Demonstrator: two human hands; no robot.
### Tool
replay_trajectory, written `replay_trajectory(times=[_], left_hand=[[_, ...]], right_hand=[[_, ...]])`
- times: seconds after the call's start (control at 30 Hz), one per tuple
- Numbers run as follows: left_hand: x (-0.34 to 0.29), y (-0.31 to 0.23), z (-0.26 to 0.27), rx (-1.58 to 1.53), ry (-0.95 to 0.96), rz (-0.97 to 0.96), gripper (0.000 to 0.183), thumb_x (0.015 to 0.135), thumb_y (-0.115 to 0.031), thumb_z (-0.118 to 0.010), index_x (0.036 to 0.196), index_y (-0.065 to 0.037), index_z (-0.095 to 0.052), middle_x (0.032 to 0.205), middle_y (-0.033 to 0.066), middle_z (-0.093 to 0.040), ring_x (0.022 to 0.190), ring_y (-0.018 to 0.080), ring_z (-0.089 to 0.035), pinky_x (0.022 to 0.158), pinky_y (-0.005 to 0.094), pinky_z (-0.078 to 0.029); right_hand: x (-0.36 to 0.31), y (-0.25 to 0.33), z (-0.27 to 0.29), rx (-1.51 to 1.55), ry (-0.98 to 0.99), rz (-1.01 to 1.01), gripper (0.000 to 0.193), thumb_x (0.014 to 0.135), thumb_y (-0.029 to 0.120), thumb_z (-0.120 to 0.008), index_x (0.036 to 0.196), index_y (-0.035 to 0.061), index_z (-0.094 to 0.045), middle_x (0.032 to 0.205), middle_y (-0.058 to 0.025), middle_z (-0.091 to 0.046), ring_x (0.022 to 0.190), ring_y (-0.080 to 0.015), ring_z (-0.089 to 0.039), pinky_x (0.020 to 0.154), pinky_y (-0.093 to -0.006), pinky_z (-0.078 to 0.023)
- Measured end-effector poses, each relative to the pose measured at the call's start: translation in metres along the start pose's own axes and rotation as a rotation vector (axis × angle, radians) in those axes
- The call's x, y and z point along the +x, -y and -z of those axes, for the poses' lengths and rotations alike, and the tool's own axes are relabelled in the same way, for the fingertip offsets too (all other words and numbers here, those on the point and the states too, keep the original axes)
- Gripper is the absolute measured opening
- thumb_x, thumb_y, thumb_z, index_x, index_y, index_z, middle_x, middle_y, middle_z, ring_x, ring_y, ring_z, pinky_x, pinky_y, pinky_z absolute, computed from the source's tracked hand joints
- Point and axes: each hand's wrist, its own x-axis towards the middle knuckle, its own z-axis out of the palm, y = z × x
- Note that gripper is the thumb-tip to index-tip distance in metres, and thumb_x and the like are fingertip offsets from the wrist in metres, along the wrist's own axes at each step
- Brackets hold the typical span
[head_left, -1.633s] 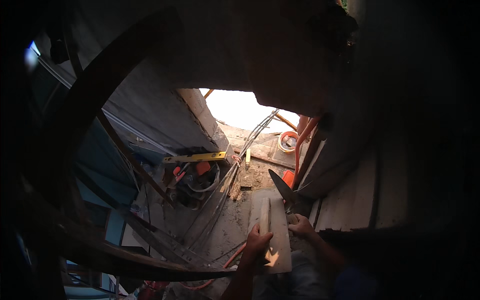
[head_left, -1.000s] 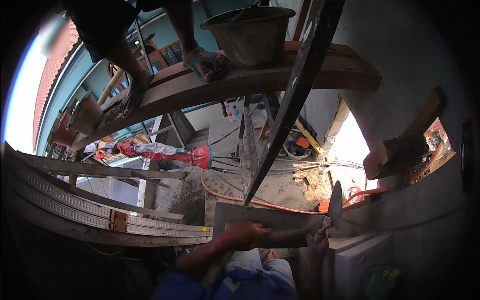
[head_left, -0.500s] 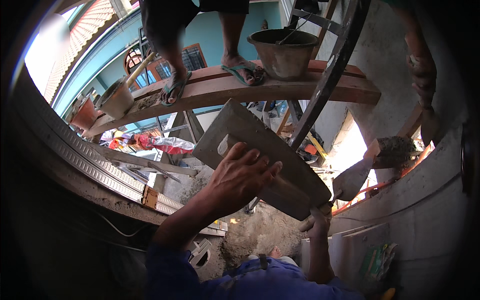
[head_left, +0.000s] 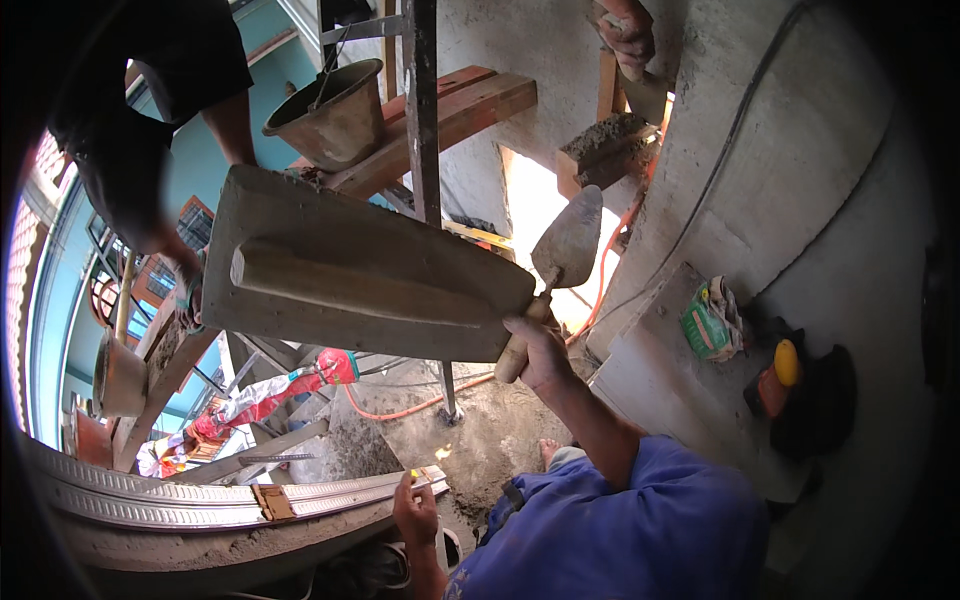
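My right hand (head_left: pixel 545 352) grips the wooden handle of a pointing trowel (head_left: pixel 568 238), its blade pointing up. The same hand also pinches the narrow end of a large grey plastering float (head_left: pixel 400 250), whose long wooden handle (head_left: pixel 340 285) faces me with no hand on it. Low down, my left hand (head_left: pixel 415 515) has its fingers curled beside the end of a ribbed metal strip (head_left: pixel 350 490). A small yellow spot shows at its fingertips; what they hold, if anything, is unclear.
Another person (head_left: pixel 160 80) stands on a wooden plank (head_left: pixel 450 125) bearing a mortar bucket (head_left: pixel 335 115). Another hand (head_left: pixel 628 40) holds a trowel near a mortar-topped block (head_left: pixel 610 145). A dark metal post (head_left: pixel 423 110) rises behind the float. A green-and-white bag (head_left: pixel 712 325) lies at right.
My left hand has let go of the float's handle and dropped to the metal strip. My right hand has raised the float and trowel. The view has swung rightward.
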Motion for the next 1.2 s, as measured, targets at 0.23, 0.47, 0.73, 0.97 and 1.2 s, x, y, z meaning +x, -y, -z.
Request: replay_trajectory(times=[0.23,0.47,0.73,0.97,1.2], left_hand=[[-0.124,0.14,-0.039,0.082,0.298,0.633,0.056,0.086,-0.018,-0.073,0.135,0.005,-0.061,0.097,0.0154,-0.073,0.084,0.0237,-0.07,0.079,0.0362,-0.055],[-0.163,0.174,-0.025,-0.086,0.343,0.799,0.047,0.088,-0.016,-0.071,0.128,0.007,-0.063,0.097,0.0153,-0.073,0.075,0.0236,-0.069,0.07,0.0391,-0.056],[-0.151,0.116,0.009,-0.141,0.375,0.91,0.06,0.092,-0.026,-0.07,0.142,0.005,-0.056,0.133,0.025,-0.066,0.122,0.0338,-0.065,0.103,0.0429,-0.052],[-0.19,0.226,-0.031,-0.309,0.316,0.915,0.048,0.094,-0.017,-0.069,0.135,0.007,-0.06,0.12,0.0203,-0.07,0.087,0.0232,-0.073,0.068,0.0402,-0.058],[-0.225,0.274,-0.051,-0.321,0.34,0.857,0.029,0.093,-0.015,-0.067,0.113,0.004,-0.061,0.101,0.0144,-0.066,0.078,0.0205,-0.065,0.068,0.0387,-0.053]], right_hand=[[-0.01,-0.016,-0.011,0.069,-0.085,-0.062,0.044,0.096,0.004,-0.063,0.138,0.0065,-0.05,0.127,-0.008,-0.061,0.118,-0.0213,-0.062,0.1,-0.0398,-0.055],[-0.013,-0.022,-0.019,0.117,-0.083,0.007,0.042,0.095,0.008,-0.067,0.135,0.0077,-0.054,0.126,-0.0098,-0.065,0.118,-0.0261,-0.065,0.103,-0.0458,-0.055],[-0.042,-0.031,-0.024,0.121,-0.052,-0.058,0.039,0.096,0.011,-0.065,0.133,0.0044,-0.052,0.129,-0.0125,-0.062,0.117,-0.0275,-0.064,0.101,-0.0444,-0.055],[-0.061,-0.025,-0.027,0.109,-0.019,-0.109,0.038,0.096,0.011,-0.065,0.132,0.0039,-0.052,0.126,-0.0133,-0.064,0.116,-0.0282,-0.065,0.099,-0.0449,-0.057],[-0.071,-0.043,-0.019,0.188,-0.052,-0.132,0.038,0.097,0.013,-0.065,0.132,0.0044,-0.053,0.126,-0.0131,-0.065,0.113,-0.0276,-0.068,0.099,-0.0432,-0.058]])
